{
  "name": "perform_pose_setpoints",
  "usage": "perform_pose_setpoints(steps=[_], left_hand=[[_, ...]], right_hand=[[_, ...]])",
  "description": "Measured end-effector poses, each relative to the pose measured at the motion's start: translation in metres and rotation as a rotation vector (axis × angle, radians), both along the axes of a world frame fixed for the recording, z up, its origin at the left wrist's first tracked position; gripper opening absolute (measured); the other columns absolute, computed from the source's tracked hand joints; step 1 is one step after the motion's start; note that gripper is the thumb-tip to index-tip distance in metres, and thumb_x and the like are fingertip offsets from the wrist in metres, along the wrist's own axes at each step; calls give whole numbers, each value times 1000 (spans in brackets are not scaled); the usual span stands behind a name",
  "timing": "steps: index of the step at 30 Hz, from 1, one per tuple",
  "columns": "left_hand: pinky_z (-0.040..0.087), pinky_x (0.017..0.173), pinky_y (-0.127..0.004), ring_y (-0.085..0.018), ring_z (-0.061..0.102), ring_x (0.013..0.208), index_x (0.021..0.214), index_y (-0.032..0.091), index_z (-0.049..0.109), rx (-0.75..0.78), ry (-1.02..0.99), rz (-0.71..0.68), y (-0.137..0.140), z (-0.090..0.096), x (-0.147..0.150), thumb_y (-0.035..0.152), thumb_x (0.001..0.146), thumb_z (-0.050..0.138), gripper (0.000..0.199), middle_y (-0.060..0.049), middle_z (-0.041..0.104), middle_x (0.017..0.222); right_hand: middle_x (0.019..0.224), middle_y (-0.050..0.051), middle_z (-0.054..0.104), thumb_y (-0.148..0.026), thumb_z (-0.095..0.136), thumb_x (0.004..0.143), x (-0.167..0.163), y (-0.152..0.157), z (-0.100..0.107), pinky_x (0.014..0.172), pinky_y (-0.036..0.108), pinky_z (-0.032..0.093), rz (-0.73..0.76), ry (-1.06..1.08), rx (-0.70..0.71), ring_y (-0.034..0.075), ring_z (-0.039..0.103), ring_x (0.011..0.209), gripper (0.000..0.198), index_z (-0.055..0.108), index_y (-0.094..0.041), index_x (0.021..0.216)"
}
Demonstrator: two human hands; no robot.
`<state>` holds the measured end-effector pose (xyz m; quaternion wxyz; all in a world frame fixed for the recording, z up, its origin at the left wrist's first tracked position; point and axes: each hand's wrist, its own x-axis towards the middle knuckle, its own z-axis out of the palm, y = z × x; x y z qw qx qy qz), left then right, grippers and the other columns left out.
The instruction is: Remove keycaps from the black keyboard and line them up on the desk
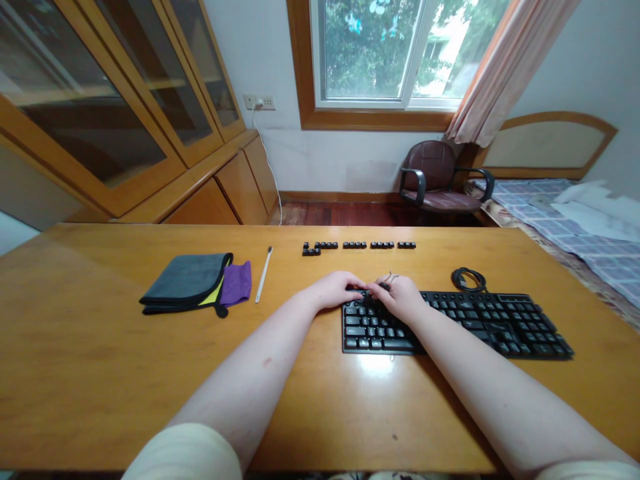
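The worktop (300, 400) carries the black keyboard (475, 327), long axis nine-to-three, stretching toward four o'clock from its ten-o'clock corner; there the left hand (335, 289), nearer, meets the right hand (403, 298); left grip unclear, right pinching a wire-ended tool (385, 286).

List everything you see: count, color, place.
Keyboard: 1, black, desk's right half
Keycaps: over ten, black, desk's far edge
Cable: 1, black, behind keyboard
Wire tool: 1, dark, over keyboard
Toothbrush: 1, white, left of keyboard
Small cloth: 1, purple, by toothbrush
Folded cloth: 1, grey, leftmost on desk
Desk: 1, brown, foreground
Cabinet: 1, brown, left
Window: 1, white frame, back
Curtain: 1, pink, by window
Outlet: 1, white, left of window
Cord: 1, white, below outlet
Bed: 1, bluish and wood, right
Chair: 1, maroon, near bed
Floor: 1, reddish, behind desk
Sleeves: 2, cream, bottom
Left hand: 1, bare, at keyboard
Right hand: 1, bare, gripping wire tool
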<state>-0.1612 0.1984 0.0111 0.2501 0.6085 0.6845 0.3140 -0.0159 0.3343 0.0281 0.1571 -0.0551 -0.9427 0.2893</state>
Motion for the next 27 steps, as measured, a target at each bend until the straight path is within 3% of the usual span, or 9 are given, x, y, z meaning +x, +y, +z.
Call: perform_pose_setpoints(steps=[3, 8, 14, 17, 22, 27], left_hand=[[44, 82, -26, -17, 61, 90, 106, 20, 67, -7, -3, -3, 0, 1, 0, 26, 77, 61, 30, -4, 69, 100], [44, 85, -27, -18, 61, 94, 108, 19, 66, -36, -49, 4, -1, 4, 1, 25, 76, 61, 33, -5, 68, 104], [45, 87, -31, -18, 60, 95, 112, 19, 63, 83, -76, 58, -4, 8, 8, 28, 73, 65, 40, -7, 66, 105], [46, 86, -30, -18, 59, 95, 116, 19, 59, 154, -116, 98, -2, 8, 15, 31, 71, 68, 47, -7, 64, 106], [47, 83, -28, -16, 60, 90, 109, 17, 63, 208, -125, 174, 1, 10, 22, 25, 72, 66, 37, -6, 66, 100], [47, 83, -28, -15, 62, 89, 105, 18, 65, 228, -146, 255, -1, 15, 23, 21, 76, 59, 30, -5, 68, 100]], right_hand=[[62, 6, 68, -47, 48, 84, 0, 1, 0, 62, 29, 47, -39, -1, -133, 19, 64, 62, 39, 66, -19, 63], [53, 5, 64, -54, 47, 83, -1, 5, -1, 51, 27, 48, -287, 133, -512, 16, 59, 47, 46, 63, -16, 63], [63, 8, 67, -59, 57, 73, -4, 5, -2, 57, 30, 54, -272, 174, -727, 18, 63, 55, 46, 64, -15, 65], [66, 8, 68, -57, 57, 73, -5, 5, -2, 60, 32, 55, -182, 177, -756, 18, 64, 57, 43, 66, -15, 66], [72, 7, 69, -51, 53, 80, -6, 7, -6, 65, 33, 55, -87, 200, -693, 19, 65, 64, 39, 69, -17, 72], [79, 6, 69, -45, 51, 83, -8, 6, -3, 73, 34, 52, -78, 193, -492, 20, 64, 75, 33, 69, -18, 78]])
